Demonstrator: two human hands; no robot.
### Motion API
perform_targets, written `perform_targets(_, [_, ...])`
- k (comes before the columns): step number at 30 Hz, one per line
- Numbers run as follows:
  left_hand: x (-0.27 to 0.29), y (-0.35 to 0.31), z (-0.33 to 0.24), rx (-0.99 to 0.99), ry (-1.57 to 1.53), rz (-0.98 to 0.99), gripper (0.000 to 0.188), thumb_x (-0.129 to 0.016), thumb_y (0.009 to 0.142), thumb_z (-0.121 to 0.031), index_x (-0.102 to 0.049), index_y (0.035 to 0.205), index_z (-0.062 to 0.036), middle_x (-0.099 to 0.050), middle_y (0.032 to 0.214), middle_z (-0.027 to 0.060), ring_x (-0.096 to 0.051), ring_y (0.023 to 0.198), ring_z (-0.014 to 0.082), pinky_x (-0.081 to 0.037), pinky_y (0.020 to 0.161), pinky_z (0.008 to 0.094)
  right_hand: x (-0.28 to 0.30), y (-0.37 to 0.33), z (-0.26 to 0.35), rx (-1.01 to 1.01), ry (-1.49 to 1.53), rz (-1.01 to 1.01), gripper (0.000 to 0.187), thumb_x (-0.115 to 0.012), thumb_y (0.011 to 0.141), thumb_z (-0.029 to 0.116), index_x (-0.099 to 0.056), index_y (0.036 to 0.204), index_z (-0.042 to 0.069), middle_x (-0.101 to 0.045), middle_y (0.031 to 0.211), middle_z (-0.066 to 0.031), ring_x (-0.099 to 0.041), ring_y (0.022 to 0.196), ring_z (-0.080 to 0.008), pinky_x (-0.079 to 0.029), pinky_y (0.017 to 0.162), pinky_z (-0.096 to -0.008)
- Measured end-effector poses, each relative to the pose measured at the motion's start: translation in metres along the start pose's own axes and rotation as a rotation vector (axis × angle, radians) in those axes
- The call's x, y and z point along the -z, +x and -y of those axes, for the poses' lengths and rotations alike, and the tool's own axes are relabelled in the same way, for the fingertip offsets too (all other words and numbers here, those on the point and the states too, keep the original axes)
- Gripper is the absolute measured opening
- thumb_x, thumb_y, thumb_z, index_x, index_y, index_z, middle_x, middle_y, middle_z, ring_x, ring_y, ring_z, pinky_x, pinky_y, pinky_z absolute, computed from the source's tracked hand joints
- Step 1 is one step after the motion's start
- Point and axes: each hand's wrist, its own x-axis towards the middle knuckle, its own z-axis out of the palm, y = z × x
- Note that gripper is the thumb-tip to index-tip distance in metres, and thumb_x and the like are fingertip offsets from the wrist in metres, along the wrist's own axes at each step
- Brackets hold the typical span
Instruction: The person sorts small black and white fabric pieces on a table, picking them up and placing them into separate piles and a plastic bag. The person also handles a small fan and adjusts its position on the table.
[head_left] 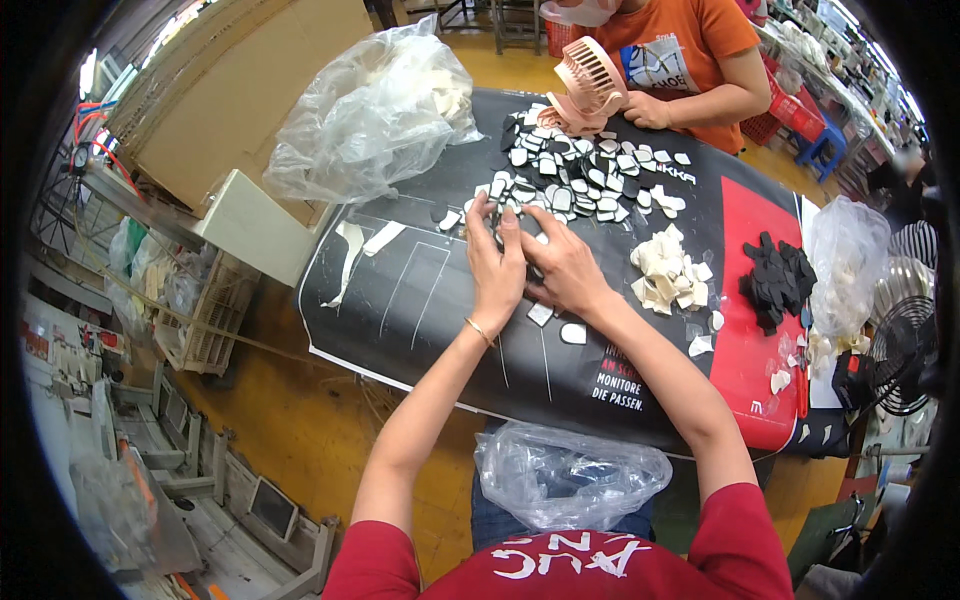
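Note:
My left hand (497, 268) and my right hand (568, 265) meet over the near edge of a pile of small white-faced, black-backed rounded pieces (580, 180). Both hands have bent fingers, with the fingertips close together. Something dark shows between them, but the fingers mostly hide it. Two loose pieces, a small square one (540, 314) and a rounded one (573, 333), lie just below my right hand. To the right of that hand is a heap of cream scraps (668, 270).
A black pile of pieces (776, 282) lies on the red part of the table cover (745, 215). Large clear bags sit at the back left (375, 110) and right (848, 255); another bag (570, 475) covers my lap. Across the table, a person in orange (690, 60) sits behind a pink fan (590, 88).

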Motion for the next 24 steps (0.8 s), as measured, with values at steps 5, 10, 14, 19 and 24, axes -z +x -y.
perform_targets(5, [0.019, 0.008, -0.012, -0.035, 0.311, -0.027, 0.072, -0.052, 0.097, -0.049, -0.032, 0.146, -0.0003, -0.036, 0.149, 0.0258, -0.026, 0.143, 0.0410, -0.008, 0.116, 0.0581, 0.005, 0.012, -0.007, -0.024, 0.129, -0.058, 0.066, -0.081, 0.067, 0.017, -0.056, 0.128, 0.020, -0.051, 0.131, -0.0241, -0.060, 0.109, -0.0434, -0.053, 0.089, -0.0465])
perform_targets(10, [0.086, -0.068, -0.043, -0.332, 0.584, -0.054, 0.076, -0.076, 0.082, -0.027, -0.039, 0.143, -0.0003, -0.032, 0.151, 0.0235, -0.027, 0.142, 0.0383, -0.014, 0.116, 0.0555, 0.008, 0.009, -0.015, -0.054, 0.183, -0.177, 0.066, -0.078, 0.063, 0.002, -0.062, 0.123, 0.024, -0.056, 0.128, -0.0207, -0.064, 0.103, -0.0410, -0.055, 0.089, -0.0433])
perform_targets(14, [0.129, -0.176, -0.057, -0.210, 0.585, 0.070, 0.082, -0.077, 0.077, -0.037, -0.041, 0.139, 0.0020, -0.034, 0.136, 0.0222, -0.033, 0.131, 0.0393, -0.029, 0.109, 0.0514, 0.009, 0.009, -0.021, -0.096, 0.240, -0.337, 0.054, -0.080, 0.064, 0.004, -0.068, 0.114, 0.016, -0.065, 0.113, -0.0115, -0.065, 0.102, -0.0306, -0.052, 0.092, -0.0366])
perform_targets(19, [0.140, -0.261, -0.043, 0.496, 0.652, 0.278, 0.100, -0.082, 0.074, -0.043, -0.031, 0.147, 0.0016, -0.036, 0.129, 0.0208, -0.043, 0.116, 0.0345, -0.037, 0.100, 0.0476, 0.015, 0.006, -0.030, -0.221, 0.385, -0.417, 0.050, -0.080, 0.070, 0.006, -0.068, 0.117, 0.012, -0.071, 0.109, -0.0066, -0.067, 0.098, -0.0163, -0.052, 0.089, -0.0282])
perform_targets(24, [0.135, -0.273, -0.019, 0.648, 0.443, 0.434, 0.089, -0.083, 0.074, -0.027, -0.036, 0.143, 0.0025, -0.050, 0.113, 0.0165, -0.053, 0.097, 0.0275, -0.046, 0.087, 0.0367, 0.031, 0.000, -0.032, -0.419, 0.658, -0.459, 0.049, -0.080, 0.075, 0.010, -0.065, 0.122, 0.006, -0.071, 0.107, -0.0082, -0.065, 0.092, -0.0116, -0.052, 0.084, -0.0253])
